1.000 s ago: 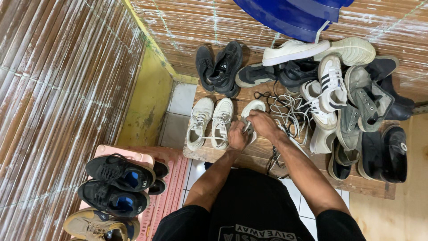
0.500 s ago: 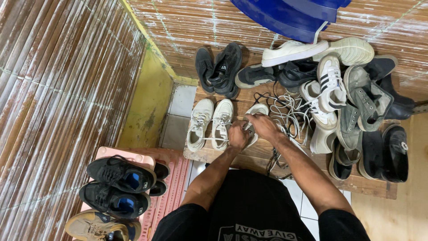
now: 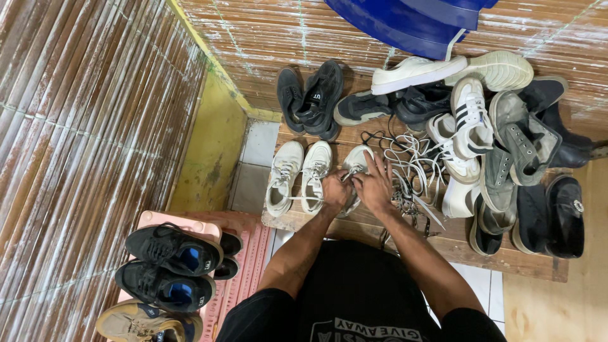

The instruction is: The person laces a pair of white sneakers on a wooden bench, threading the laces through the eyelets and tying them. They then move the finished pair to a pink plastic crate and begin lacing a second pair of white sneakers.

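Head view: both hands meet over a white sneaker lying toe-away on a wooden board, just right of a matching white pair. The left hand is clenched on the sneaker's lace near the tongue; the right hand lies over the shoe with fingers spread and pinches its lace. At 2 o'clock from the hands a tangle of loose white laces crowds the shoe, touching a heap of white, grey and black shoes. At 11 o'clock lie two black sneakers. At 8 o'clock a pink rack bears black sneakers.
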